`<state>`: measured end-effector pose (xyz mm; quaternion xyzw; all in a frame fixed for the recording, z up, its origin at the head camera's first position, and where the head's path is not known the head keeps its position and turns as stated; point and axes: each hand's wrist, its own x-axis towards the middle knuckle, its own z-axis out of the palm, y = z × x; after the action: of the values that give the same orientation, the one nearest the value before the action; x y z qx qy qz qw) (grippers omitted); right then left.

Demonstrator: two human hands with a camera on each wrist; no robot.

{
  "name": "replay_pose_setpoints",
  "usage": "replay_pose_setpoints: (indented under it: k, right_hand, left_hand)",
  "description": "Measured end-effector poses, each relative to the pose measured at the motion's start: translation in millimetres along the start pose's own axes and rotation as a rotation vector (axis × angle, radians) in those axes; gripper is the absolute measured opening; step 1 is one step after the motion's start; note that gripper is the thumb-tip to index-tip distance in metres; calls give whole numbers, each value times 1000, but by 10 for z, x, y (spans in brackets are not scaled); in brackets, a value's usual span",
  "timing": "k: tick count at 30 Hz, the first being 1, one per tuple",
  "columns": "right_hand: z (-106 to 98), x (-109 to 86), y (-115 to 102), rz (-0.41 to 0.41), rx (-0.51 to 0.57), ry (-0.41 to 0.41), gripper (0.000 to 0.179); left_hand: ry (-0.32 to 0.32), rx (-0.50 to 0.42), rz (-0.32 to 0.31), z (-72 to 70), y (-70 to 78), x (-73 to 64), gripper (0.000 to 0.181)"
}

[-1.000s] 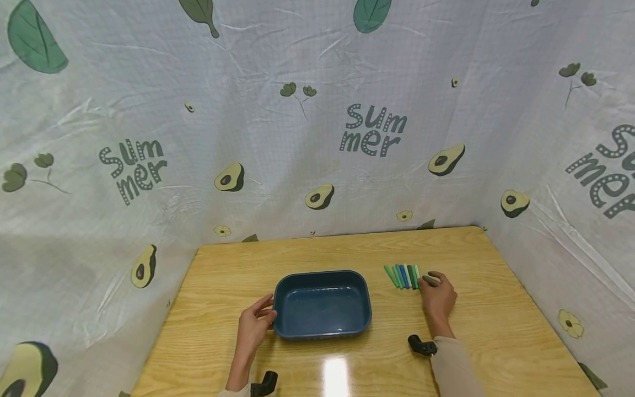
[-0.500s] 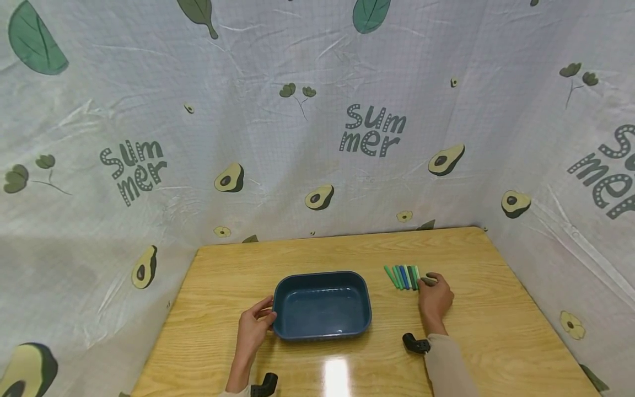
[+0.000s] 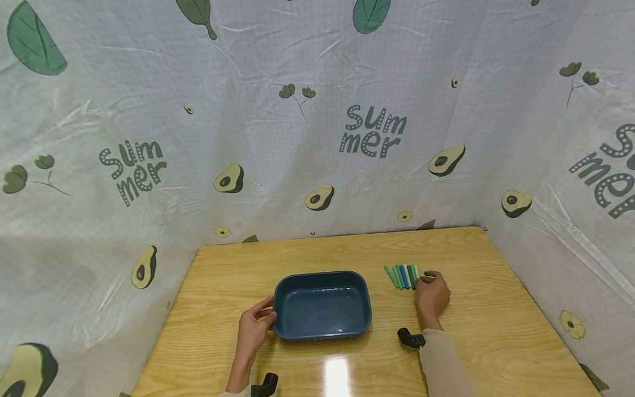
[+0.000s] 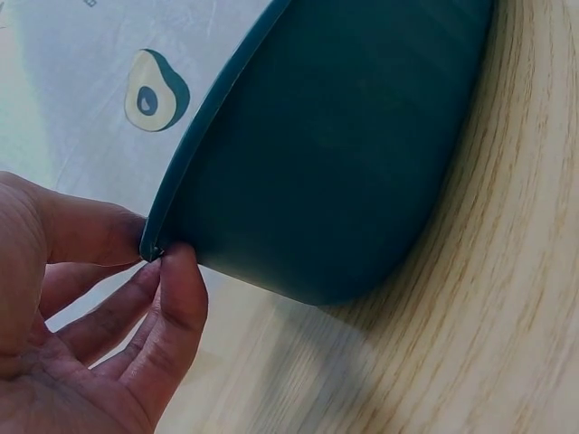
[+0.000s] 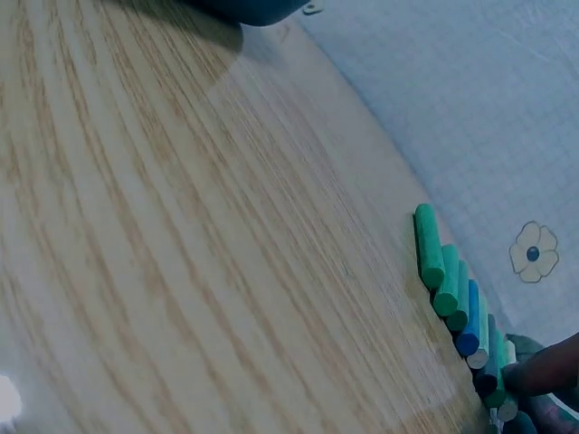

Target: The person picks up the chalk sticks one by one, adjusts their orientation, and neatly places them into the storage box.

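Observation:
In the head view, my left hand (image 3: 253, 328) holds the left side of a dark blue rectangular basin (image 3: 322, 335). The left wrist view shows its thumb and fingers pinching the basin's rim (image 4: 185, 158). My right hand (image 3: 432, 295) is at the right end of a row of chalk sticks (image 3: 402, 277), green, blue, dark and pale. Its fingers are curled around the end of the row. In the right wrist view, a fingertip (image 5: 543, 369) presses against the last pale chalk stick (image 5: 508, 407); the rest of the hand is mostly out of frame.
The wooden table (image 3: 233, 262) carries the basin and the chalk. A printed white cloth (image 3: 278, 215) hangs behind and at both sides. The leftmost green chalk stick (image 3: 391, 277) lies slanted from the others. A wrist camera (image 3: 410, 338) sits on the right sleeve.
My right hand and forearm have shifted slightly left, closer against the end of the chalk row. My left hand and the basin have stayed in place.

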<state>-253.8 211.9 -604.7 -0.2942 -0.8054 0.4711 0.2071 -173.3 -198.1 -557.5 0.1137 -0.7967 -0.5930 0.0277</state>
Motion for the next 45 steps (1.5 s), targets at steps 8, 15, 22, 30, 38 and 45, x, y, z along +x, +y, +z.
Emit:
replay_pose_setpoints:
  k: [8, 15, 22, 30, 38, 45]
  right_hand:
    - [13, 2, 10, -6, -31, 35, 28]
    - [0, -6, 34, -62, 49, 30, 26]
    - [-103, -24, 13, -16, 118, -45, 34]
    - [-328, -8, -91, 26, 101, -215, 43]
    - [-451, 96, -181, 75, 216, -350, 43]
    - [-499, 150, -229, 93, 306, -416, 47]
  left_hand:
    - [8, 1, -4, 3, 11, -8, 42]
    - [4, -14, -7, 0, 13, -11, 42]
    - [-4, 2, -1, -24, -5, -29, 44]
    - [-5, -11, -6, -51, -12, -38, 47]
    - [-21, -30, -16, -57, 10, -28, 49]
    - [-29, -34, -22, -38, -23, 26, 52]
